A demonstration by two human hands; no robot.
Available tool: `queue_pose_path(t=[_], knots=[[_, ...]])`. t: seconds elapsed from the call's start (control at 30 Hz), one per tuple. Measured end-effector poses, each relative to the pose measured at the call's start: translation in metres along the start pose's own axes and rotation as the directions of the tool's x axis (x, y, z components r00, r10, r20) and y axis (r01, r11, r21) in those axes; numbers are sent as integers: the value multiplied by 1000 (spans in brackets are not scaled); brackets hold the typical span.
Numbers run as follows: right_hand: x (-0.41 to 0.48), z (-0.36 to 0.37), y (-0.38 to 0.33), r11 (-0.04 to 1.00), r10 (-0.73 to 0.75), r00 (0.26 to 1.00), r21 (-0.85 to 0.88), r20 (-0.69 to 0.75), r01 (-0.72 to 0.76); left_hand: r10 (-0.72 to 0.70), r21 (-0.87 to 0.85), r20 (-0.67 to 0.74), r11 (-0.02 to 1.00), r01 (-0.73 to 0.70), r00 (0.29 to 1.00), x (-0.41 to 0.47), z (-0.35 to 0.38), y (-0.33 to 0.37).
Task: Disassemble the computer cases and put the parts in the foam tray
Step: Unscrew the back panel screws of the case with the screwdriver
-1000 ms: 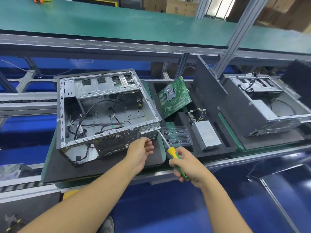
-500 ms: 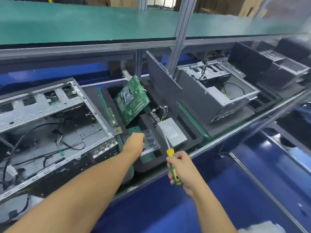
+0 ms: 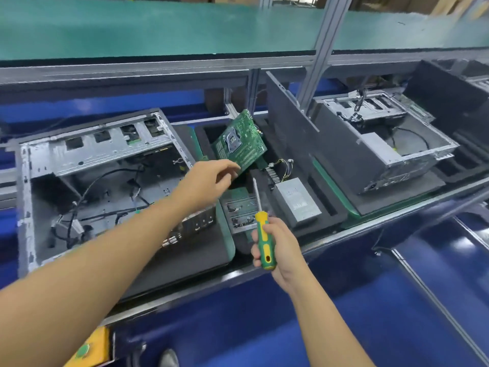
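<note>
An open metal computer case with loose black cables lies on its side at the left. To its right, the black foam tray holds a tilted green motherboard, a grey power supply and a clear plastic screw box. My left hand hovers over the tray with fingers loosely spread, its fingertips right at the motherboard's lower edge; I cannot tell whether they touch. My right hand grips a yellow-green screwdriver, blade pointing up over the screw box.
A dark side panel stands upright at the tray's right side. Beyond it a second opened case lies on another foam pallet. A green shelf on aluminium posts overhangs the line. Blue floor lies below the conveyor edge.
My left hand has left the case's front corner, passed over the screw box and risen to the motherboard's lower edge. My right hand keeps the screwdriver, now more upright.
</note>
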State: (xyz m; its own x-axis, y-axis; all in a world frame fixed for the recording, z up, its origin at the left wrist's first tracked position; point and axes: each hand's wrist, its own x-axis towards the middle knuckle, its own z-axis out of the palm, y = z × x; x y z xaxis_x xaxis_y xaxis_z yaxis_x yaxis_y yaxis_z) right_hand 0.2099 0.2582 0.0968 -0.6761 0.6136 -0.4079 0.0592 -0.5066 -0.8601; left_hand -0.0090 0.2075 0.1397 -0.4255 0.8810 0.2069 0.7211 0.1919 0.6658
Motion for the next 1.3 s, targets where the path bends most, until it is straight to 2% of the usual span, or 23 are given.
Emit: queue_pose_path(t=[0.1, 0.17, 0.23, 0.33, 0.4, 0.43, 0.47, 0.5, 0.57, 0.7, 0.83, 1.07, 1.3], knots=[[-7, 33, 17, 1000, 15, 987, -1, 162, -15, -87, 114, 92, 991, 77, 992, -36, -61, -28], [-14, 54, 33, 999, 34, 967, 4, 253, -37, -232, 216, 176, 957, 192, 957, -65, -98, -55], [-21, 74, 53, 998, 56, 941, -36, 334, -47, -403, 293, 259, 899, 326, 877, -95, -129, -80], [-33, 102, 83, 982, 125, 911, -179, 393, -57, -576, 379, 400, 812, 443, 713, -136, -151, -106], [-40, 118, 102, 955, 197, 900, -282, 389, -87, -628, 474, 478, 773, 422, 614, -156, -149, -118], [-43, 124, 111, 936, 236, 898, -335, 372, -107, -643, 539, 487, 754, 376, 591, -163, -143, -122], [-45, 129, 119, 916, 267, 897, -381, 351, -123, -647, 592, 462, 734, 332, 607, -168, -136, -126], [-47, 134, 127, 898, 288, 899, -419, 330, -134, -633, 619, 415, 723, 307, 653, -171, -128, -128], [-47, 140, 140, 873, 302, 912, -466, 276, -148, -605, 569, 335, 741, 356, 723, -170, -116, -133], [-40, 150, 155, 873, 255, 946, -468, 198, -137, -652, 448, 364, 749, 489, 665, -167, -114, -141], [-34, 160, 161, 897, 251, 947, -416, 199, -150, -659, 303, 417, 750, 588, 626, -167, -110, -147], [-33, 162, 167, 923, 284, 938, -324, 199, -210, -666, 404, 397, 744, 532, 631, -168, -109, -154], [-32, 163, 171, 922, 308, 933, -298, 186, -246, -644, 404, 379, 761, 507, 665, -168, -111, -151]])
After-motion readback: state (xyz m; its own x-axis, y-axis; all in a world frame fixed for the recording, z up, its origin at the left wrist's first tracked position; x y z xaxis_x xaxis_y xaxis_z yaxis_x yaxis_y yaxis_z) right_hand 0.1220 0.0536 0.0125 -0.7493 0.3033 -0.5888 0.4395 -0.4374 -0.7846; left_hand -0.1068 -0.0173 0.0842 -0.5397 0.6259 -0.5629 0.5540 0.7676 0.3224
